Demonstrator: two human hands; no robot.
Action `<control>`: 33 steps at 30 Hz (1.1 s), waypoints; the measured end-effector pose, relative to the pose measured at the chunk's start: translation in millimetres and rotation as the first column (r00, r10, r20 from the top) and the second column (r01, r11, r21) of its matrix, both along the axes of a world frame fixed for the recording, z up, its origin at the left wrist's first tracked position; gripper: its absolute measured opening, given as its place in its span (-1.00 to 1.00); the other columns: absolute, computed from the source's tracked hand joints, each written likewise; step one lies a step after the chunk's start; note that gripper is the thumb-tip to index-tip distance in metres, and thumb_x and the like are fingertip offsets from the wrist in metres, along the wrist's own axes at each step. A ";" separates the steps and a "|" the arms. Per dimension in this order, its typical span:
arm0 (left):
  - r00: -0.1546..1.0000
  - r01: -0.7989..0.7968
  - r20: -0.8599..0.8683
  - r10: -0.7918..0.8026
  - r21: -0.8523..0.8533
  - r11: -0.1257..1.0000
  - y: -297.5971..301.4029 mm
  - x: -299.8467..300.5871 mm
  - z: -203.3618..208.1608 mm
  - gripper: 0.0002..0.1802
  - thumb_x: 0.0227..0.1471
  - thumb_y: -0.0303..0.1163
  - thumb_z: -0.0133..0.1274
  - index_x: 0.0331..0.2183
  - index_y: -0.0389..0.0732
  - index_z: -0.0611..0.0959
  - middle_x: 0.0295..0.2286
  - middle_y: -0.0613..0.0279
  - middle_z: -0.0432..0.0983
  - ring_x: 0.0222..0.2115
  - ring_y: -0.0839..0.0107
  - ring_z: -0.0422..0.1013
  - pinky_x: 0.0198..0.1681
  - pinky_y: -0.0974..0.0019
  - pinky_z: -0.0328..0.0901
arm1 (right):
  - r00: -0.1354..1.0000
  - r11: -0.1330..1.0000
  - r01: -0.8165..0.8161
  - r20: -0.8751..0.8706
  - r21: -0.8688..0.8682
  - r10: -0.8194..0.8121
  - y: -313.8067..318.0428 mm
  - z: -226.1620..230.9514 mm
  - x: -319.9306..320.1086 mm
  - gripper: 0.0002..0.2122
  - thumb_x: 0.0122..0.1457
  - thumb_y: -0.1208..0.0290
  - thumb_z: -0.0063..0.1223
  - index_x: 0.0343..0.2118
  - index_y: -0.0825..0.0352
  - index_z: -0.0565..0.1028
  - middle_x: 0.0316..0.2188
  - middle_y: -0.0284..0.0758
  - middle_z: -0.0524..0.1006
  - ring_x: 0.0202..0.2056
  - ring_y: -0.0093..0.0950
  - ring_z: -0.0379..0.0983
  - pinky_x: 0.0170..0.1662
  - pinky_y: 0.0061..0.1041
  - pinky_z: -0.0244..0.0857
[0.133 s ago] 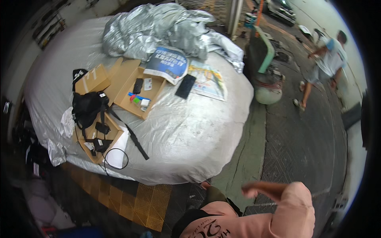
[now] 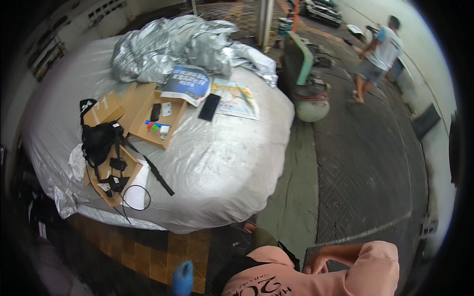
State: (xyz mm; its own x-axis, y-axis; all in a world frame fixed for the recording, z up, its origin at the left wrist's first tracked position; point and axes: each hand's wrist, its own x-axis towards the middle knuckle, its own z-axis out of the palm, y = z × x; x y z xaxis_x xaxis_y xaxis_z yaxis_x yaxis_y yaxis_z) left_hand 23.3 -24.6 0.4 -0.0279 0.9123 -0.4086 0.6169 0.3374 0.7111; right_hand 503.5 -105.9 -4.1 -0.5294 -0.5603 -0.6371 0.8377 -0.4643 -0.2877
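Note:
My right hand [image 2: 316, 262] is bent in close to the front of my pink shirt [image 2: 306, 281], beside my waist. Its fingers point down and look slightly apart, with nothing visible in them; the tips are partly hidden. My left hand is out of the picture. At the lower edge is a blue object [image 2: 182, 278] whose kind I cannot make out. Beyond me, a silver-covered surface [image 2: 232, 163] bears an open cardboard box [image 2: 140, 133] with small items, a black phone [image 2: 210, 107], black strapped gear [image 2: 101, 143] and a smaller open box [image 2: 131, 170].
Crumpled silver sheeting [image 2: 168, 49] lies at the back, near a blue printed sheet [image 2: 187, 85] and a colourful paper [image 2: 237, 101]. A greenish tank machine [image 2: 312, 106] stands right of the covered surface. Another person [image 2: 380, 54] walks at the far right, by the wall.
My right hand has come down and in toward my waist. The view has shifted, so the covered surface sits further left. More of the blue object shows. The other person has taken a step.

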 end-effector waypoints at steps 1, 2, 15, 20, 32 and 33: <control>0.979 0.182 0.082 -0.187 0.057 0.982 26.7 27.7 2.1 -0.68 0.15 -0.25 0.07 -0.16 -0.26 0.64 -0.19 -0.04 0.56 -0.19 0.07 0.51 -0.12 0.16 0.39 | 0.985 0.983 0.167 -0.046 0.079 -0.164 -37.1 3.6 -7.9 -0.64 0.12 0.18 0.15 -0.09 0.27 0.53 -0.21 -0.27 0.57 -0.18 -0.42 0.52 -0.18 -0.29 0.49; 0.924 0.363 0.090 -0.371 0.101 0.926 34.9 52.4 5.3 -0.70 0.13 -0.26 0.07 -0.19 -0.28 0.65 -0.20 -0.06 0.55 -0.18 0.05 0.50 -0.12 0.17 0.38 | 0.955 0.946 0.288 -0.114 0.148 -0.273 -70.8 2.4 -19.5 -0.64 0.12 0.16 0.15 -0.09 0.28 0.54 -0.21 -0.28 0.57 -0.19 -0.44 0.52 -0.18 -0.30 0.48; 0.027 0.958 0.361 -0.932 -0.275 -0.079 -95.6 253.4 -60.5 -0.55 -0.02 -0.09 0.13 -0.26 -0.29 0.72 -0.40 0.14 0.63 -0.41 0.42 0.45 -0.24 0.29 0.35 | -0.039 -0.047 0.662 -0.028 0.748 -0.999 -392.7 53.0 -127.8 -0.61 0.13 0.31 0.25 -0.05 0.46 0.55 -0.28 -0.36 0.62 -0.29 -0.61 0.45 -0.20 -0.54 0.37; -0.091 0.885 0.375 -0.922 -0.394 -0.248 -142.1 300.8 -40.7 -0.57 -0.03 -0.10 0.22 -0.22 -0.23 0.74 -0.27 0.13 0.65 -0.29 0.39 0.50 -0.11 0.31 0.36 | -0.353 -0.308 0.655 -0.081 0.690 -0.932 -465.0 33.8 -137.2 -0.65 0.08 0.44 0.31 -0.09 0.51 0.56 -0.28 -0.35 0.62 -0.32 -0.66 0.48 -0.21 -0.61 0.40; -0.466 0.602 0.432 -0.772 -0.485 -0.635 -289.6 491.0 -60.3 -0.37 -0.15 0.14 0.30 -0.25 -0.24 0.75 -0.28 0.12 0.66 -0.29 0.32 0.53 -0.09 0.28 0.38 | -0.602 -0.436 0.471 -0.082 0.767 -0.794 -616.5 36.7 -64.7 -0.58 0.04 0.44 0.32 -0.05 0.54 0.53 -0.31 -0.32 0.62 -0.31 -0.66 0.49 -0.22 -0.61 0.41; -0.482 0.571 0.443 -0.756 -0.496 -0.654 -302.5 507.7 -59.4 -0.37 -0.15 0.14 0.30 -0.25 -0.24 0.75 -0.28 0.12 0.66 -0.28 0.31 0.53 -0.09 0.27 0.38 | -0.665 -0.488 0.462 -0.075 0.741 -0.743 -623.5 38.3 -58.8 -0.57 0.04 0.45 0.33 -0.04 0.54 0.52 -0.29 -0.31 0.62 -0.31 -0.66 0.49 -0.22 -0.61 0.41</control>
State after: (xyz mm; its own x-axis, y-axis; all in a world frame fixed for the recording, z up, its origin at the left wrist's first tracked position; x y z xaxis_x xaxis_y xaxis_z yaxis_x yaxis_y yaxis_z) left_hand 531.0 -327.1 -59.0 0.2623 -0.5815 -0.7701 0.3679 -0.6775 0.6369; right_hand 444.7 -729.4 34.2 0.4671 0.3749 -0.8008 -0.6027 -0.5276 -0.5986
